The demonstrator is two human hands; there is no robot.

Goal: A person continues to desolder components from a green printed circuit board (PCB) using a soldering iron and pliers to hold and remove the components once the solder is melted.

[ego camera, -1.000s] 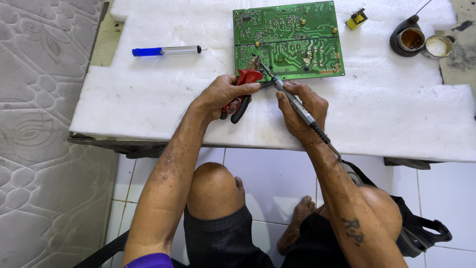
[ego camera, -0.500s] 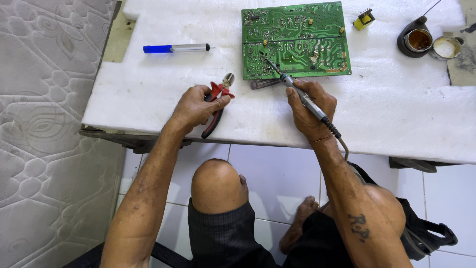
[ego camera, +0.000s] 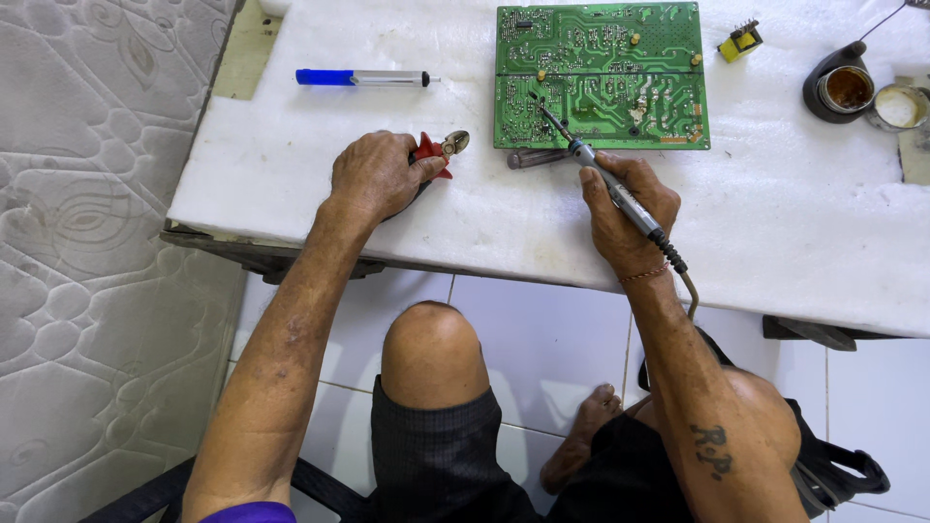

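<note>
A green circuit board (ego camera: 620, 58) lies solder side up on the white padded table (ego camera: 794, 242). My right hand (ego camera: 628, 215) grips a soldering iron (ego camera: 601, 174) like a pen, its tip touching the board's lower left part. My left hand (ego camera: 373, 176) rests on the table to the left, closed over red-handled cutting pliers (ego camera: 441, 150) whose metal jaws stick out toward the board. A dark tool handle (ego camera: 535, 157) lies just below the board's edge.
A blue and silver desoldering pump (ego camera: 363, 77) lies at the back left. A small yellow component (ego camera: 741, 41), a dark pot of brown flux (ego camera: 843, 89) and a small white tin (ego camera: 896, 107) sit at the back right. A quilted mattress (ego camera: 87, 252) lies left.
My left hand has carried the red pliers leftward, away from the board, and set them down on the table. The soldering iron tip stays on the board.
</note>
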